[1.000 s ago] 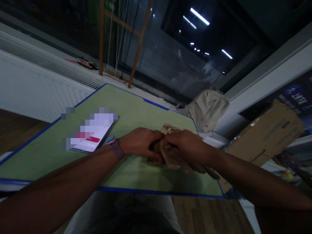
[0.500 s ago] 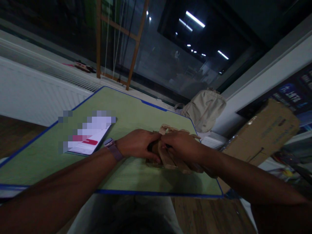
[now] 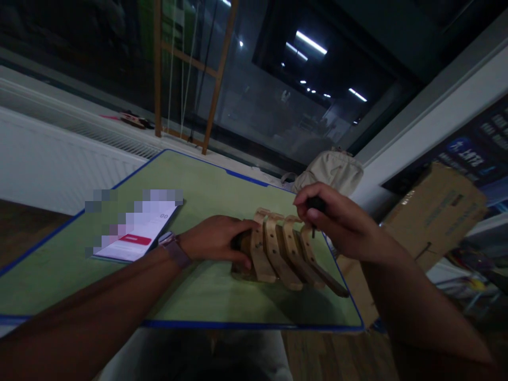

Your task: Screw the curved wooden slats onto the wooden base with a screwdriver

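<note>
A wooden ribbed model (image 3: 278,254) lies on the green table (image 3: 198,196), its several curved slats standing side by side with small dark holes in them. My left hand (image 3: 216,238) wraps round its left end, thumb below and fingers over the far side. A dark part of the model sits partly hidden in that grip. Above the right end of the slats, my right hand (image 3: 337,219) is closed round a black-handled screwdriver (image 3: 316,203). Its thin dark shaft points down close to the rightmost slat; whether it touches cannot be made out.
A tablet (image 3: 135,239) with a lit, partly blurred screen lies left of my left wrist. Behind the table are a beige backpack (image 3: 331,169) and a wooden frame with cords (image 3: 190,58) by the window. A cardboard box (image 3: 440,217) stands at the right.
My right hand has lifted off the middle of the model and moved right and up, and the screwdriver now shows in it. My left hand keeps its hold on the left end.
</note>
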A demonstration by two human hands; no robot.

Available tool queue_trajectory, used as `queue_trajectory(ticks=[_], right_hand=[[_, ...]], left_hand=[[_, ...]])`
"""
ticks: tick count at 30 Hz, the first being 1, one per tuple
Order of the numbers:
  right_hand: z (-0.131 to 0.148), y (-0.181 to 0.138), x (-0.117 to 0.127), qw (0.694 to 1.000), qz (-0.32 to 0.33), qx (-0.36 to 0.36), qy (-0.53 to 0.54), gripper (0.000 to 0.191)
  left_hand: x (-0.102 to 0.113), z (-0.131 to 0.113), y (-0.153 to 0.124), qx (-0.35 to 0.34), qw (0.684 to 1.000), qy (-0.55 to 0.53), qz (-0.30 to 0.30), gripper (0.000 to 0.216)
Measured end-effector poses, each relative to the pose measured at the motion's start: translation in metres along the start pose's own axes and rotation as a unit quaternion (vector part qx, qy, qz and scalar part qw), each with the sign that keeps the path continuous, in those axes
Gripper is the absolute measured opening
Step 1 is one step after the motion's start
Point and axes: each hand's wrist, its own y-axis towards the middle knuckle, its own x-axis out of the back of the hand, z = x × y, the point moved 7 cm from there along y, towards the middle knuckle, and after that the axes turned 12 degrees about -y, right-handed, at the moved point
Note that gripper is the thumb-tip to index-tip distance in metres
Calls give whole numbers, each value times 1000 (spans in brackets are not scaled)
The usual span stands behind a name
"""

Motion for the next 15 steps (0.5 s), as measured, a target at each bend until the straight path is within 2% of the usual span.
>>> queue_trajectory(ticks=[3, 6, 10, 15], right_hand=[[-11, -13, 12, 995, -65, -1, 81, 16], [-26, -18, 10, 985, -107, 3, 132, 20], [-37, -9, -3, 974, -121, 31, 190, 18], [-38, 5, -22, 979, -86, 61, 172, 19]], left_hand=[[1, 6, 0, 13, 1000, 0, -2, 75], [-1, 13, 1, 13, 1000, -10, 5, 70], [-2, 21, 1, 25, 999, -45, 8, 66], [-3, 25, 4, 31, 992, -123, 4, 60]])
